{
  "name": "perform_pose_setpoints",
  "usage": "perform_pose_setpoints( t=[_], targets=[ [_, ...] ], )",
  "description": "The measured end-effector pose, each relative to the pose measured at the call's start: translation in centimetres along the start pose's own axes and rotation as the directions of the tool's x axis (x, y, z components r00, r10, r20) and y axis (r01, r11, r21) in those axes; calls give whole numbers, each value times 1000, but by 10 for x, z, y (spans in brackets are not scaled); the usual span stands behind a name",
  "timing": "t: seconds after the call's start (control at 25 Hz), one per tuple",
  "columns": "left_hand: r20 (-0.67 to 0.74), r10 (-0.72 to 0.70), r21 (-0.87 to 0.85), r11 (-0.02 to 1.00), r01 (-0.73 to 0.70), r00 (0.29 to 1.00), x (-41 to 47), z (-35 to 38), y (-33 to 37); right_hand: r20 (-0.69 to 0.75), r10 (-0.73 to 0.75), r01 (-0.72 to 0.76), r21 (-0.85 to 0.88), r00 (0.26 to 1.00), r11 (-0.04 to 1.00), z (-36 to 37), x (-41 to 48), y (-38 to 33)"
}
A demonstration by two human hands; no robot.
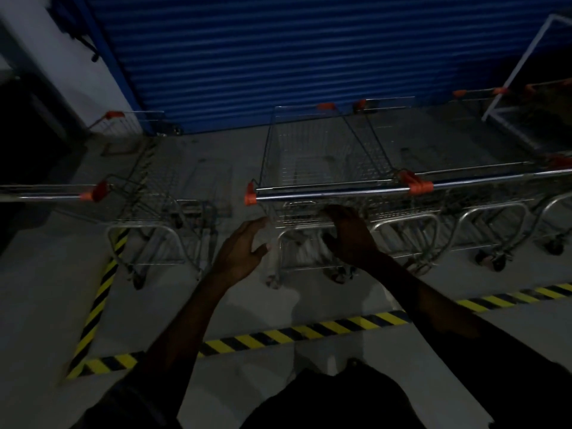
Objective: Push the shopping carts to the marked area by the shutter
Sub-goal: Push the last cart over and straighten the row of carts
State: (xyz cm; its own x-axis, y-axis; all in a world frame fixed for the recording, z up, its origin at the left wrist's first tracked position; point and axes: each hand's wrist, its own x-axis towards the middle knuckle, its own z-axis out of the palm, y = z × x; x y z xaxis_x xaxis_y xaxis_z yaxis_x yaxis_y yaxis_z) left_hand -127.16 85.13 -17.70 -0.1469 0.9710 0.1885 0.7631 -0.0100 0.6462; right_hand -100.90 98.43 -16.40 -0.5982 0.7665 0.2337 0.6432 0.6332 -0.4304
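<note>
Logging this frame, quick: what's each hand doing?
Left hand: open, holding nothing.
Right hand: on back of cart; grip cannot be told.

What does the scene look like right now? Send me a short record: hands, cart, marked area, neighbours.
left hand: open, fingers spread, beside the left rear corner of the shopping cart; contact unclear
right hand: on the cart's wire back, below the handle; hold unclear in the dim light
shopping cart: basket empty, nose toward the blue shutter
marked area: cart's wheels lie beyond the hazard tape, on the shutter side
neighbours: row of carts close on the right; lone cart apart on the left
</note>
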Motion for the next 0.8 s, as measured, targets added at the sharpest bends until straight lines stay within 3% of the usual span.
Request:
perform_pose_setpoints(
  t=[0.24, 0.44, 0.64, 0.8],
  targets=[
    [-192, -130, -26, 992, 127, 973, -20, -65, -39, 21, -174, 173, 37, 985, 984, 33, 48, -81],
    [-350, -215, 86, 962, 259, 912, -35, -115, -77, 39, -333, 323, 160, 942, 933, 69, 103, -137],
    [-429, -292, 66, 934, 352, 855, -47, -171, -137, 205, -351, 320, 171, 913, 932, 110, 154, -205],
    [-484, -332, 49, 913, 404, 809, -46, -212, -164, 247, -384, 330, 232, 890, 915, 132, 184, -254]
  ],
)
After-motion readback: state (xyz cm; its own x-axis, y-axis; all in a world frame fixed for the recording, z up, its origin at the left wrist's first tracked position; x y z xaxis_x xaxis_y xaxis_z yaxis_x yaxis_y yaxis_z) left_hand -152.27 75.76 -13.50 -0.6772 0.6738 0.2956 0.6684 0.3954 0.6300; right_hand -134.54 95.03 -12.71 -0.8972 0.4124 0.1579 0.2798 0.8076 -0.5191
